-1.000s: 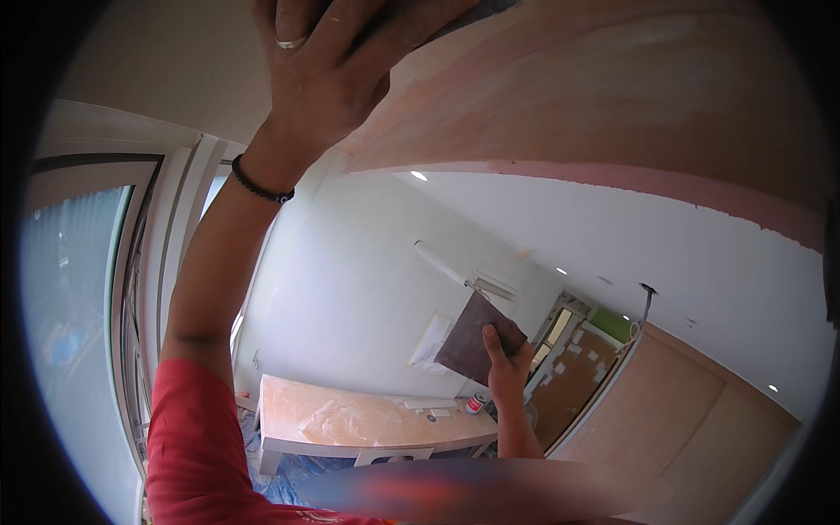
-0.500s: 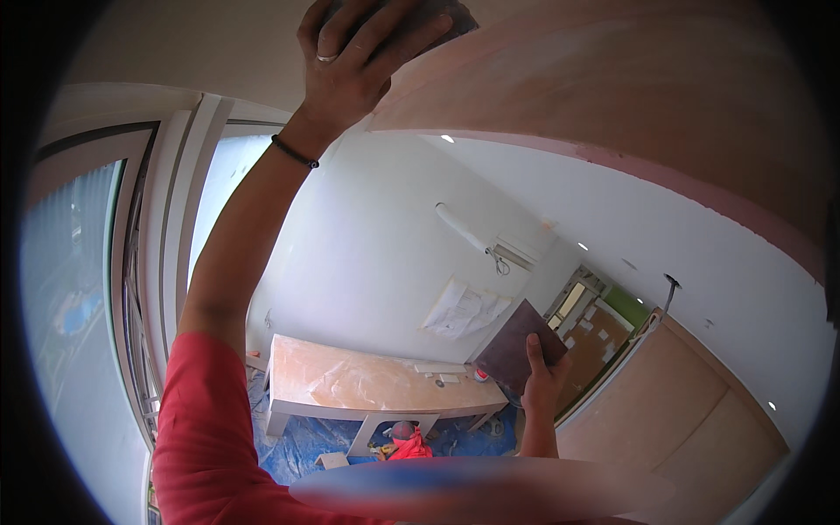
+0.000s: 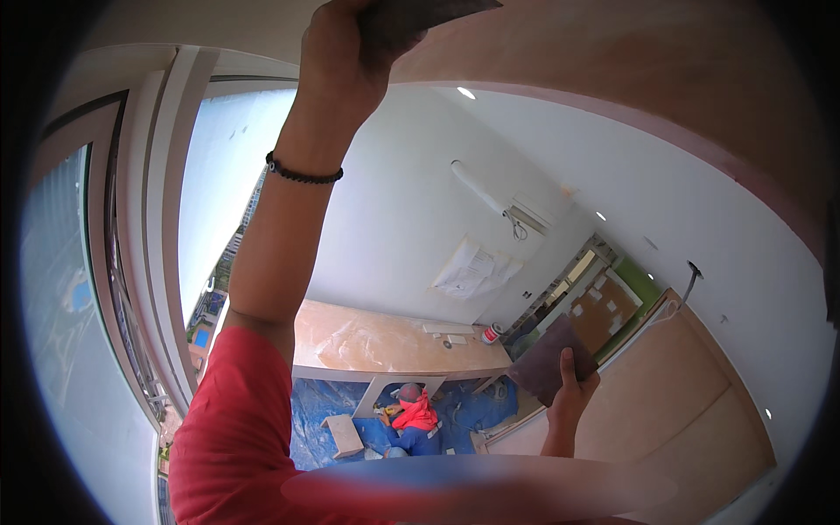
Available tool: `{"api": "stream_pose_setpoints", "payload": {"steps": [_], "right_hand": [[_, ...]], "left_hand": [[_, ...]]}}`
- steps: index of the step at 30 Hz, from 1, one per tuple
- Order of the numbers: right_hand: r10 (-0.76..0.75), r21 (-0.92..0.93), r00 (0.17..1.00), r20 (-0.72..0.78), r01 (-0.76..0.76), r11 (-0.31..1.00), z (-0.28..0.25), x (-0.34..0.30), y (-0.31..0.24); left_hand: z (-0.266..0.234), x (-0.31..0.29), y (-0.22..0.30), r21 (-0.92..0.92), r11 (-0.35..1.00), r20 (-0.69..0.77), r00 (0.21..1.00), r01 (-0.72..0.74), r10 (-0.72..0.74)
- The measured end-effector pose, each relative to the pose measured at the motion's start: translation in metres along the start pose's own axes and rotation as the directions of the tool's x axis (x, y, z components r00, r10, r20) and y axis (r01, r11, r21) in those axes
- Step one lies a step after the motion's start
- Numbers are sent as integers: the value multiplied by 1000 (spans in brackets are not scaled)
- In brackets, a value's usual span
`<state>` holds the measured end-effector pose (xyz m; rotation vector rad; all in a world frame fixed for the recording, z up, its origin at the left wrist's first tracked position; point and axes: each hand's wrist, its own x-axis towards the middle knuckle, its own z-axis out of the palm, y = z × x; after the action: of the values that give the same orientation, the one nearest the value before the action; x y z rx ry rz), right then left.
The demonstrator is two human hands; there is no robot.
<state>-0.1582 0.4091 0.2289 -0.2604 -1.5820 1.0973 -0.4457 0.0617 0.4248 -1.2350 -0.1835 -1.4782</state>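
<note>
My left hand (image 3: 337,52) is raised at the top of the view, closed on a dark piece of sandpaper (image 3: 411,24). This lies up by the plastered overhead surface (image 3: 612,57); whether it touches is hard to tell, as the fingers are partly out of the picture. A dark bead bracelet (image 3: 304,178) circles that wrist. Lower right, my right hand (image 3: 570,394) grips a flat, dark brown sandpaper sheet (image 3: 547,359) by its lower corner, thumb on the near face. That sheet is held in the air, apart from any surface.
A person (image 3: 416,418) in red and blue crouches below on blue floor sheeting (image 3: 311,420), beside a long plywood-topped bench (image 3: 376,337). A can (image 3: 493,332) and small strips lie on it. An open window (image 3: 236,140) is at left, a wooden panel (image 3: 674,376) at right.
My left hand has turned and gone higher, its fingers now partly out of view. The right hand and its sheet have shifted right and down. The view has moved, showing more of the window opening.
</note>
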Motion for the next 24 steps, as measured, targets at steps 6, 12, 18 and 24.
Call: {"api": "stream_pose_setpoints", "payload": {"steps": [6, 12, 18, 24], "right_hand": [[82, 17, 997, 7, -83, 996, 9, 1, -1], [48, 14, 997, 58, -49, 999, 18, -2, -10], [-5, 69, 1000, 15, 4, 998, 21, -5, -15], [29, 20, 997, 70, -31, 999, 16, -7, -25]], "left_hand": [[6, 7, -40, -765, 104, 265, 457, 636, -849], [29, 24, -56, -794, -5, 299, 384, 608, -874], [40, 56, -62, -734, 8, 290, 325, 679, -900], [25, 80, -65, -700, 74, 367, 446, 711, -816]]}}
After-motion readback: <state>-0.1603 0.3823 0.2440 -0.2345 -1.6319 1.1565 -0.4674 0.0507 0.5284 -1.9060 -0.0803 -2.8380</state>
